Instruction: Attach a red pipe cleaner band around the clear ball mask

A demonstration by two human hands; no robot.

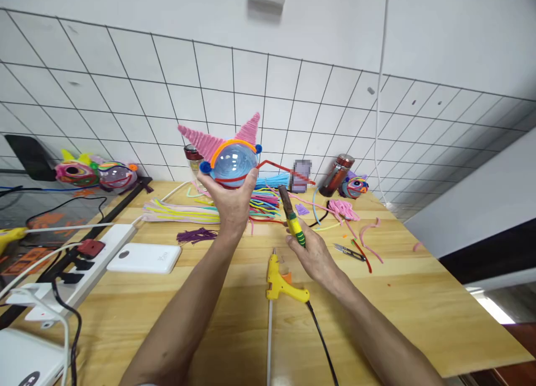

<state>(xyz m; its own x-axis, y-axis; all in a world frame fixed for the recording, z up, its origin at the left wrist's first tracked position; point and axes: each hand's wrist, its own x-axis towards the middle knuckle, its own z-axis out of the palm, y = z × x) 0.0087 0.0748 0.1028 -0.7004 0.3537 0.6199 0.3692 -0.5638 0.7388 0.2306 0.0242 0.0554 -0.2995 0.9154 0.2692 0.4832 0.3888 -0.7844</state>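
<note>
Ball (235, 163) cupped in spread left hand (231, 206), pliers (292, 217) in curled right hand (312, 252)

**Horned ball (235, 163) up, pliers (292, 215) to its right**

From my end I see the ball upright above the desk (419, 308), its clear bluish shell cupped from below. Two pink ribbed horns (249, 132) splay from its top, the left leaning further out. An orange band (233, 142) arches beneath them, with a dark blue pompom (205, 167) at each end. A red stem (287, 170) crosses the ball's lower front and juts right, bent. I have the pliers apart from it, brown head tilted up-left, handles yellow and green.
</note>
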